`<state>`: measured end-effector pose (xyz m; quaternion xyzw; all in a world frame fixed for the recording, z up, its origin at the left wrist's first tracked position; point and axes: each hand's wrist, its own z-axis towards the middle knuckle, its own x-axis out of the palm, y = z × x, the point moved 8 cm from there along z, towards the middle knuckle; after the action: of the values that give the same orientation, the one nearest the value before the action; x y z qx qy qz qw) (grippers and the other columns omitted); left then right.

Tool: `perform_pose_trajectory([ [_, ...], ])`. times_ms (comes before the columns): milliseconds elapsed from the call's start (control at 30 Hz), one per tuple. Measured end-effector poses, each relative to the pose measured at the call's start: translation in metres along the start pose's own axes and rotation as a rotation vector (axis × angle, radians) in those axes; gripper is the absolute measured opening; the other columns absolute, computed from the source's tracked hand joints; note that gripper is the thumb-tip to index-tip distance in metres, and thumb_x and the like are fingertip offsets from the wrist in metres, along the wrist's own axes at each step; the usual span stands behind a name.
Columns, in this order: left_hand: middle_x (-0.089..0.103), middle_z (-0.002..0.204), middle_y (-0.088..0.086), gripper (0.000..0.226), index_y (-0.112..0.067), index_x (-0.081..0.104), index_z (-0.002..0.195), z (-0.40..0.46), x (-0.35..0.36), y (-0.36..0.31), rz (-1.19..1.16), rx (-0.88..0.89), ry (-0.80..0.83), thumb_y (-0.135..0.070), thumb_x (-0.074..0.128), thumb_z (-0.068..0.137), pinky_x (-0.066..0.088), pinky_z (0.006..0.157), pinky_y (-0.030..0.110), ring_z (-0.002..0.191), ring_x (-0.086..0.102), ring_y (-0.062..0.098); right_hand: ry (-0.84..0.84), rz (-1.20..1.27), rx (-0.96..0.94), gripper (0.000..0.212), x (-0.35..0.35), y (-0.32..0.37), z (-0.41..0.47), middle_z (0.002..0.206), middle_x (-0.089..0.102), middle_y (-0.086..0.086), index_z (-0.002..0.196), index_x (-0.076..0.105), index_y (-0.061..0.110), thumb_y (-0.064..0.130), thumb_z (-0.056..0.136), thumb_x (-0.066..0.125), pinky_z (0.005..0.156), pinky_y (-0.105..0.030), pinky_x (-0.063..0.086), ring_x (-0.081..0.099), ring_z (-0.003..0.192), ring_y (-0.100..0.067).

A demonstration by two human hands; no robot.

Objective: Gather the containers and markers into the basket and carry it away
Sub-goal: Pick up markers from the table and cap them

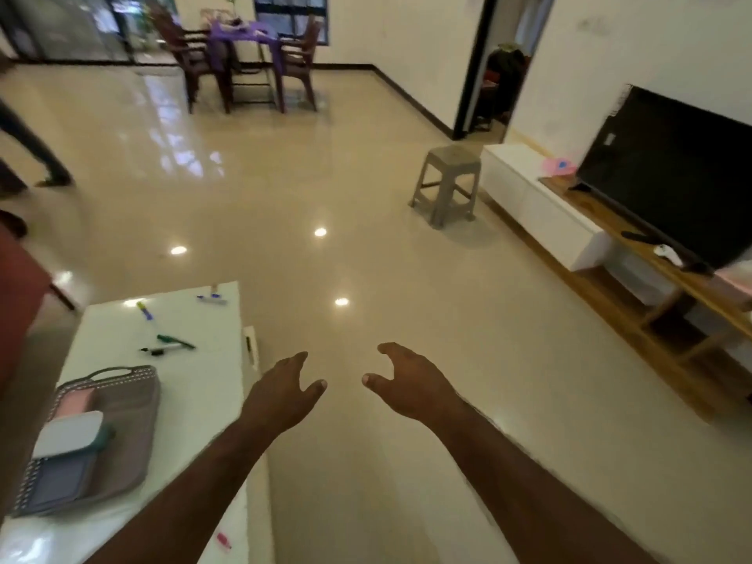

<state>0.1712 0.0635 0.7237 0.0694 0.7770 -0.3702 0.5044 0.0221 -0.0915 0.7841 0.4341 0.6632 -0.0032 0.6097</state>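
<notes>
White tabletop (195,400) at left, its right edge bordering wide bare floor (366,258). Grey basket (134,433) near the front-left, containers (69,435) inside; markers (171,343) loose farther back. Left hand (280,394) and right hand (411,386) spread open over floor, empty, touching nothing.

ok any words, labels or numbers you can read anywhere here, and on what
None can be read.
Markers on the white table: any print is too blurred.
TV: a pale sticker at its top left corner, too small to read.
Containers in the basket: no lettering visible.
</notes>
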Motion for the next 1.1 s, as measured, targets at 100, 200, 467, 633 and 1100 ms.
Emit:
perform_pose_trajectory([
  [100,0.038,0.156,0.001,0.075,-0.024,0.029,0.153,0.007,-0.007,-0.001,-0.022,-0.096,-0.055,-0.057,0.054,0.09,0.036,0.112,0.039,0.139,0.04,0.02,0.048,-0.022,-0.099,0.067,-0.018,0.005,0.032,0.151,0.045,0.001,0.148,0.038,0.024,0.053,0.091,0.058,0.108,-0.033,0.038,0.047,0.133,-0.02],
  [200,0.038,0.155,0.002,0.076,-0.023,0.029,0.152,0.009,-0.021,0.0,-0.033,-0.188,-0.133,-0.058,0.053,0.09,0.036,0.112,0.04,0.14,0.039,0.021,0.104,-0.061,-0.205,0.067,-0.029,0.015,0.059,0.152,0.045,0.001,0.148,0.037,0.024,0.052,0.091,0.058,0.107,-0.032,0.037,0.047,0.134,-0.019],
  [467,0.033,0.158,0.001,0.076,-0.023,0.027,0.154,-0.008,-0.045,0.037,-0.108,-0.448,-0.284,-0.058,0.051,0.092,0.03,0.116,0.037,0.144,0.033,0.019,0.278,-0.144,-0.457,0.069,-0.014,0.061,0.114,0.152,0.044,0.003,0.149,0.036,0.024,0.054,0.091,0.058,0.106,-0.031,0.039,0.05,0.13,-0.018],
  [633,0.034,0.157,0.001,0.074,-0.024,0.026,0.154,0.001,-0.049,0.07,-0.146,-0.58,-0.326,-0.058,0.05,0.092,0.03,0.115,0.036,0.143,0.033,0.019,0.357,-0.168,-0.552,0.069,0.008,0.088,0.157,0.153,0.044,0.004,0.148,0.037,0.026,0.055,0.09,0.059,0.106,-0.03,0.038,0.048,0.133,-0.016],
  [1100,0.033,0.158,0.003,0.074,-0.021,0.027,0.154,0.141,-0.109,0.141,-0.25,-0.693,-0.373,-0.052,0.054,0.093,0.029,0.115,0.036,0.144,0.032,0.019,0.437,-0.242,-0.696,0.068,0.02,0.184,0.323,0.154,0.041,0.006,0.149,0.035,0.026,0.053,0.091,0.058,0.107,-0.031,0.038,0.047,0.133,-0.016],
])
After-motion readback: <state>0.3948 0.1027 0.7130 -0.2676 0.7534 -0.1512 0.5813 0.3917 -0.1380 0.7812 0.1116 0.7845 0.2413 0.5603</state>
